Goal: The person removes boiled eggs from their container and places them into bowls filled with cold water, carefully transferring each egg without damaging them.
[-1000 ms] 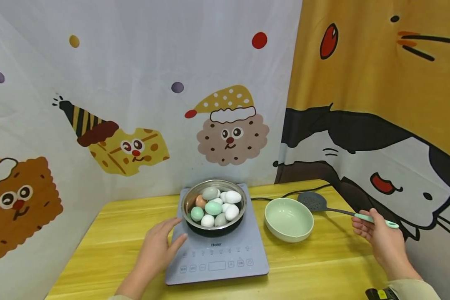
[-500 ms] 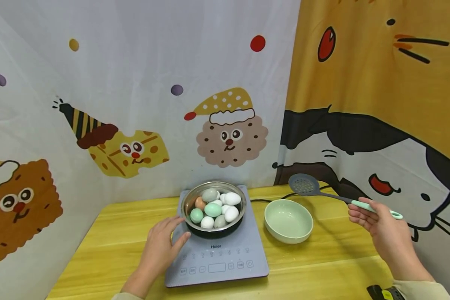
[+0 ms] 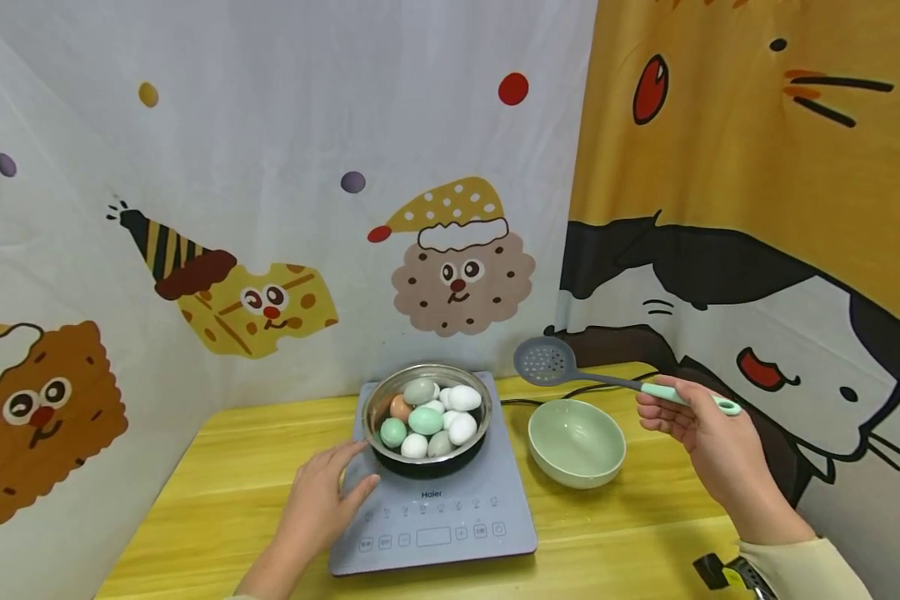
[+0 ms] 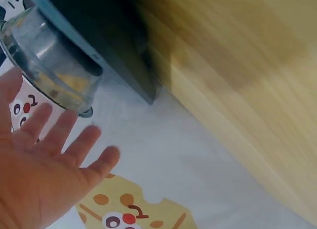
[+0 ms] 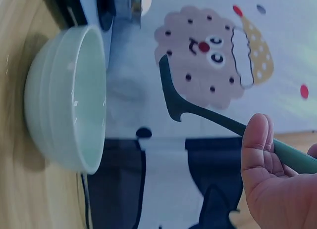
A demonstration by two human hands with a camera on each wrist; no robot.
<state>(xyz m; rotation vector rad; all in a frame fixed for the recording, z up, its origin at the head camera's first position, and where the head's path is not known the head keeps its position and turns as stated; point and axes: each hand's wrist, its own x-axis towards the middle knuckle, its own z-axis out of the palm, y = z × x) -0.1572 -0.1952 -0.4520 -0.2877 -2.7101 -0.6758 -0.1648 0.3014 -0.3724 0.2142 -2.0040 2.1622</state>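
My right hand (image 3: 708, 433) grips the mint handle of a grey slotted spoon (image 3: 546, 361), raised above and behind a pale green bowl (image 3: 576, 446). In the right wrist view the spoon (image 5: 173, 98) appears edge-on, carrying nothing visible. A steel pot (image 3: 376, 407) full of white, greenish, grey and brown eggs (image 3: 426, 419) stands on an induction cooker (image 3: 431, 525). Beside the pot's front left, my left hand (image 3: 311, 500) has its fingers spread. Its fingertips are close to the pot's rim; whether they touch, I cannot tell. The left wrist view shows this hand (image 4: 44, 174) holding nothing.
The yellow wood-grain table (image 3: 262, 442) ends at a cartoon-printed cloth (image 3: 285, 125) at the back and sides. A black cable (image 3: 525, 402) runs behind the bowl from the cooker. The green bowl stands right of the cooker.
My right hand has lifted the slotted spoon off the table and carried it left, its head now behind the bowl's left side. The left hand has barely moved.
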